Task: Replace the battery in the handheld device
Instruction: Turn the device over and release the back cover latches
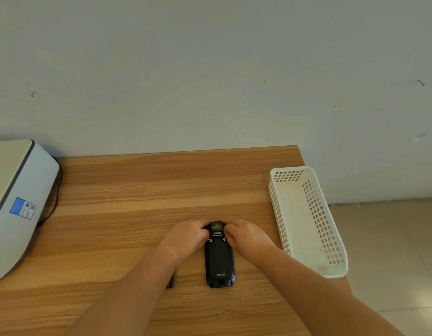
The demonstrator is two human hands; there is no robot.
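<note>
Fingers [205,232] of the left hand [185,236] are curled in tight against the left side of the handheld device [219,260] at its far end; the fingers of the right hand [246,236] mirror this on the right side. Both sets are closed onto the device's upper edges — the exact fingertip contact is hidden beneath the knuckles. The device lies back-up and flat on the wooden surface [137,190], long axis pointing away from the person, back cover in place, two small screws visible just below the hands, a small window at the far tip between them.

A small dark object [170,283], possibly a battery, lies on the surface just left of the device, mostly hidden by the left forearm — cannot identify it for certain. A white perforated basket [278,214] sits at the right edge of the surface, empty. A grey-white machine [18,195] with a blue label stands at the left, a dark cable behind it. Pale wall beyond; tiled floor at the right.

Both forearms enter from below and converge on the device, wrists low, palms down.
</note>
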